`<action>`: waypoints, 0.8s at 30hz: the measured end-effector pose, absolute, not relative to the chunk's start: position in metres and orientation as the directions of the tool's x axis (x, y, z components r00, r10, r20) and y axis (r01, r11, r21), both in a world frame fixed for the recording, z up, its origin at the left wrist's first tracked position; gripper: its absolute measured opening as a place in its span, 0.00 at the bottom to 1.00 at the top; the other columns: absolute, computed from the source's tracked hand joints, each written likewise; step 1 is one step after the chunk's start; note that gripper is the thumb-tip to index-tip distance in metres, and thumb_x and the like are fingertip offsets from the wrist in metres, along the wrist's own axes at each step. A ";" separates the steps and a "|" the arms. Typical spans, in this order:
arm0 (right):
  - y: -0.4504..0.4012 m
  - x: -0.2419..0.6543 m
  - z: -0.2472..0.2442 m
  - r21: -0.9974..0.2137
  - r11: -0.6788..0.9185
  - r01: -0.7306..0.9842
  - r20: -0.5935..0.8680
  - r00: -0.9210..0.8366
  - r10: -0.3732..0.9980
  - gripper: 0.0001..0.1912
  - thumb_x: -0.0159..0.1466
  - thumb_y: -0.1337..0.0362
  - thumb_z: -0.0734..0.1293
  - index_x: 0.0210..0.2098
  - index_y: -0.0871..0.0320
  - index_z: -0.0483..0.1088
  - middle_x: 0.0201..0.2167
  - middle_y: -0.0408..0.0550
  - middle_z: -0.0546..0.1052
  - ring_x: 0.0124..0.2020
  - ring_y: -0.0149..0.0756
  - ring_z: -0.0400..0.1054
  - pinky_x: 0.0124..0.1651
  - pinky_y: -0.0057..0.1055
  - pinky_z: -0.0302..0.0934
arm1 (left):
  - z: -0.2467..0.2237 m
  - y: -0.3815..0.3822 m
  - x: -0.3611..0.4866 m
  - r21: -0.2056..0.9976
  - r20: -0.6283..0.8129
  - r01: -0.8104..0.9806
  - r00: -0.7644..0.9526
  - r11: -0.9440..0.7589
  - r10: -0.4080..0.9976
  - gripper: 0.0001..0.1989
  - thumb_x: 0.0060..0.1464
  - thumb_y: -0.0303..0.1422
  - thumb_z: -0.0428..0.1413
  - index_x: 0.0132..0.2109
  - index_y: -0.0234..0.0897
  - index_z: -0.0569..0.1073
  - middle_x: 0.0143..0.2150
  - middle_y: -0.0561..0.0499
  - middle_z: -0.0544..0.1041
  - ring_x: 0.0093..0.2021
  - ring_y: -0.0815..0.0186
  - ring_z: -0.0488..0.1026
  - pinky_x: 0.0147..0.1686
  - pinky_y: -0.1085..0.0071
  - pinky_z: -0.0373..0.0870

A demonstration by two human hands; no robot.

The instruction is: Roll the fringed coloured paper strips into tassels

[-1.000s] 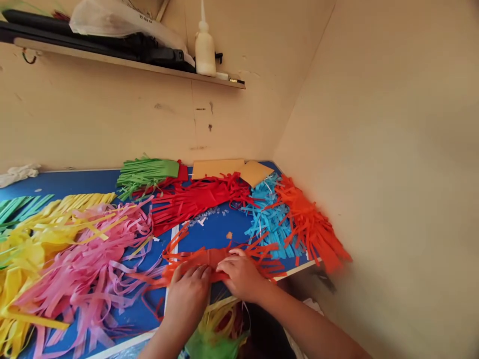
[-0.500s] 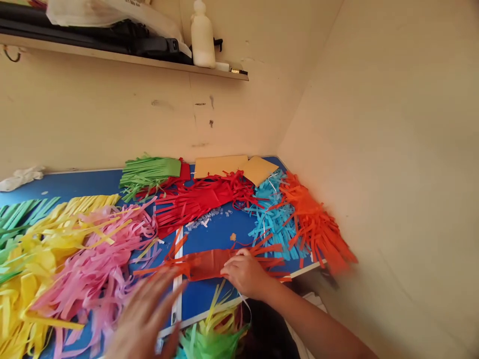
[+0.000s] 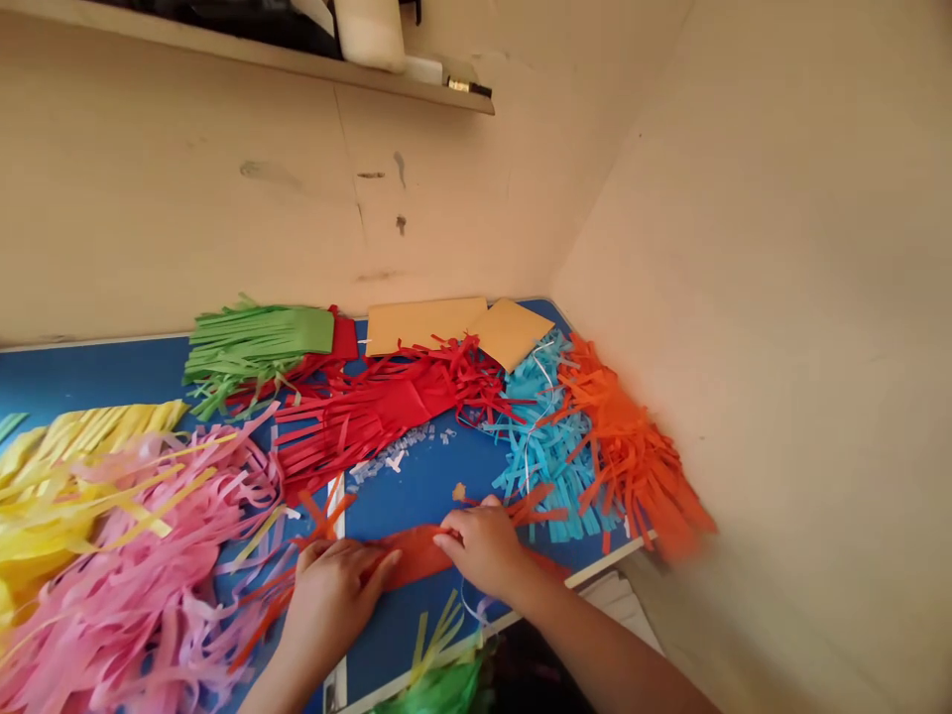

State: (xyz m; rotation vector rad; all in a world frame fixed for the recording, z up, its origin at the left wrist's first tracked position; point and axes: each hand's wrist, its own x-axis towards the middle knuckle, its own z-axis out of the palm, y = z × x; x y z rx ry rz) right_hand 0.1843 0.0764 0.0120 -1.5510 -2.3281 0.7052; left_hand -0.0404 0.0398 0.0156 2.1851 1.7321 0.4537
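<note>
My left hand (image 3: 331,595) presses on the left part of an orange-red paper fringe (image 3: 416,555), which lies on the blue table top (image 3: 96,375). My right hand (image 3: 483,547) holds the same strip further right, its fingers gathered on the paper. Both hands hide much of the strip's cut ends. Beyond my right hand lie a blue paper fringe (image 3: 542,446) and an orange paper fringe (image 3: 632,466). A red paper fringe (image 3: 379,412) lies above my hands. To my left is a heap of pink paper fringe (image 3: 134,555).
A yellow fringe (image 3: 74,466), a green fringe (image 3: 253,342), and tan card pieces (image 3: 423,325) lie on the table. Clear plastic bits (image 3: 387,456) are scattered near a white strip (image 3: 336,506). Walls bound the table's back and right. A green-yellow fringe (image 3: 446,684) lies below the front edge.
My left hand was lifted off the strip half a second ago and is back down on its left part. The view has tilted down, lowering the shelf's place in the frame.
</note>
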 end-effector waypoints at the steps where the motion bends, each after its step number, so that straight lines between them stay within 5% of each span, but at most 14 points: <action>1: 0.078 0.183 0.012 -0.518 0.308 0.798 -0.062 -0.394 0.917 0.05 0.63 0.61 0.71 0.32 0.54 0.76 0.26 0.40 0.80 0.30 0.33 0.73 0.43 0.33 0.50 | 0.013 0.040 -0.039 0.426 0.050 0.886 0.183 -0.186 0.982 0.19 0.64 0.44 0.48 0.33 0.46 0.80 0.31 0.54 0.83 0.33 0.62 0.78 0.42 0.61 0.61; 16: 0.081 0.181 0.012 -0.459 0.284 0.841 -0.103 -0.368 0.924 0.06 0.61 0.63 0.71 0.29 0.55 0.72 0.22 0.38 0.76 0.29 0.33 0.70 0.42 0.33 0.48 | 0.009 0.050 -0.032 0.197 -0.003 0.960 0.205 -0.201 0.979 0.19 0.63 0.42 0.48 0.31 0.40 0.76 0.21 0.52 0.77 0.25 0.57 0.75 0.40 0.58 0.62; 21: 0.076 0.183 0.026 -0.290 0.318 0.903 0.152 -0.285 0.946 0.13 0.61 0.62 0.72 0.44 0.55 0.70 0.40 0.48 0.78 0.41 0.43 0.68 0.47 0.40 0.48 | 0.019 0.055 -0.032 0.116 0.145 0.944 0.290 -0.308 0.946 0.07 0.60 0.36 0.54 0.40 0.40 0.76 0.35 0.48 0.80 0.37 0.53 0.76 0.42 0.57 0.62; 24: 0.069 0.182 0.031 -0.215 0.563 0.798 0.224 -0.521 0.824 0.06 0.65 0.69 0.65 0.42 0.56 0.70 0.41 0.48 0.77 0.42 0.41 0.66 0.46 0.39 0.49 | 0.026 0.056 -0.028 0.097 0.159 0.852 0.496 -0.514 0.853 0.08 0.58 0.25 0.54 0.39 0.42 0.76 0.36 0.50 0.78 0.37 0.56 0.73 0.43 0.58 0.61</action>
